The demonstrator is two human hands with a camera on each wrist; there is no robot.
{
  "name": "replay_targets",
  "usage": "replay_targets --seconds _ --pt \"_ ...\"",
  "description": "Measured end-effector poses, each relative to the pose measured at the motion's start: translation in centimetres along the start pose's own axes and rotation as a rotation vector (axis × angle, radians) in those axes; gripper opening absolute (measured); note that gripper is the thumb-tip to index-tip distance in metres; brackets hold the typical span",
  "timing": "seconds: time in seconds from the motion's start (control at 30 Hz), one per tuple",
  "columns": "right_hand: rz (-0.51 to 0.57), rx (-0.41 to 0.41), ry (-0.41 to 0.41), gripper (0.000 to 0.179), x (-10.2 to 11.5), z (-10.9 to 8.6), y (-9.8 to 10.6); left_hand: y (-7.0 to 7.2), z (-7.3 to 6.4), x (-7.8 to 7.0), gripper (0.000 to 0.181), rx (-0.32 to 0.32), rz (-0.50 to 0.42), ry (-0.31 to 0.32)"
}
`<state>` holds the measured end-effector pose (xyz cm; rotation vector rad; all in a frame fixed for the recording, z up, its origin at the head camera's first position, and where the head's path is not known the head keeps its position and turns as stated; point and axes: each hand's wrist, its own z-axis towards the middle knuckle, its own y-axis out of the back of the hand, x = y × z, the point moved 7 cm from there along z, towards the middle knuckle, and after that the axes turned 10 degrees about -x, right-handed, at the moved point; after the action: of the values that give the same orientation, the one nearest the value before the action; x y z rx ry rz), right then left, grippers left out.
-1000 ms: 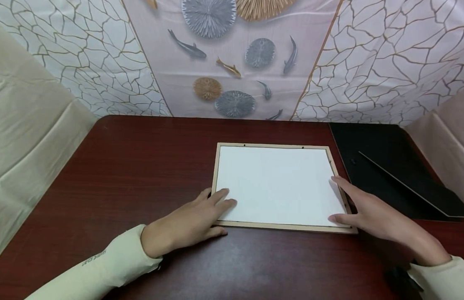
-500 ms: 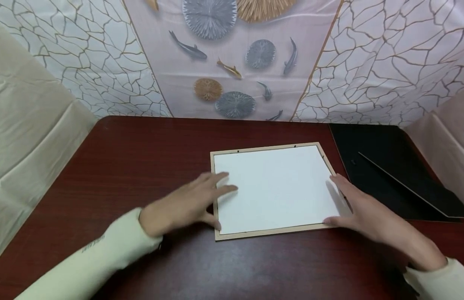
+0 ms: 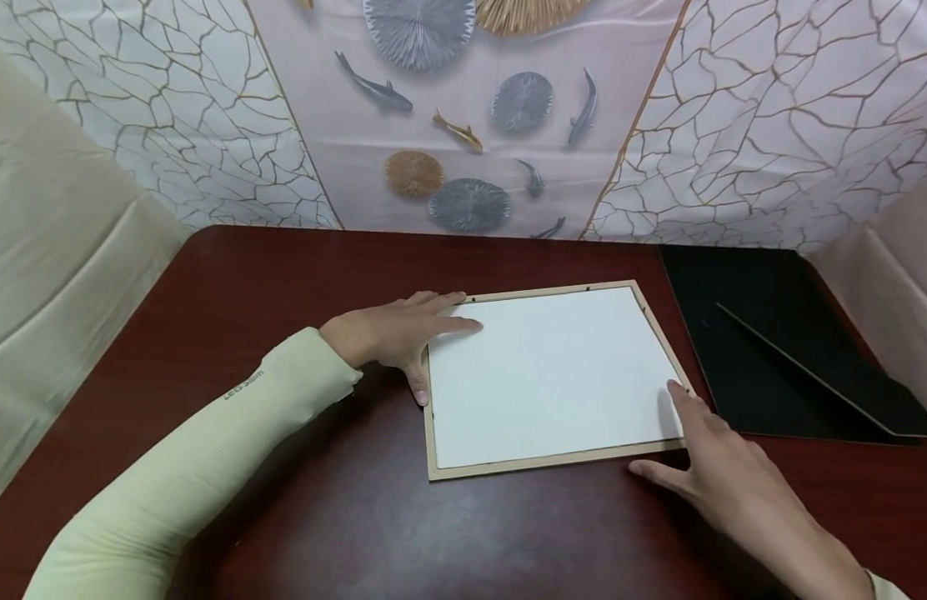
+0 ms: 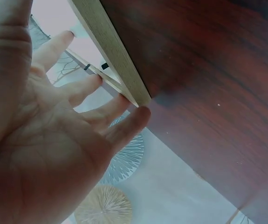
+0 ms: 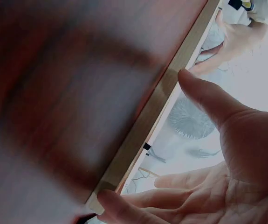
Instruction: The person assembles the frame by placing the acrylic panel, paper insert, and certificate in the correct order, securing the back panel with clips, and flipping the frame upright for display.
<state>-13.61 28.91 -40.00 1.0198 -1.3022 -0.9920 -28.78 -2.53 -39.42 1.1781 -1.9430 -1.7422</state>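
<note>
A light wooden picture frame [image 3: 553, 461] lies on the table, slightly turned, with a white panel [image 3: 553, 375] inside it. Small dark tabs [image 5: 147, 146] show along its edges. My left hand [image 3: 399, 333] spreads over the far left corner. Its thumb lies along the left side, and one fingertip reaches over the white panel. In the left wrist view its fingertips [image 4: 140, 114] touch the frame's corner. At the near right corner is my right hand [image 3: 741, 492], fingers spread, thumb by the near edge. The right wrist view shows that thumb [image 5: 194, 86] touching the wooden side.
To the right lies a flat black board [image 3: 749, 333], with a second black panel [image 3: 846, 367] tilted up on it. The dark red wooden table [image 3: 246, 333] extends to the left and front. Patterned cloth [image 3: 463, 125] hangs behind, with pale cloth at both sides.
The frame has turned counter-clockwise, its near left corner coming closer. My left hand has moved up its left side to the far corner; my right hand has shifted slightly nearer.
</note>
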Motion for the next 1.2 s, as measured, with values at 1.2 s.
replay_targets --seconds 1.2 --pt "0.157 0.021 0.09 0.09 2.3 5.8 0.0 -3.1 -7.6 -6.5 0.107 -0.232 0.475 0.248"
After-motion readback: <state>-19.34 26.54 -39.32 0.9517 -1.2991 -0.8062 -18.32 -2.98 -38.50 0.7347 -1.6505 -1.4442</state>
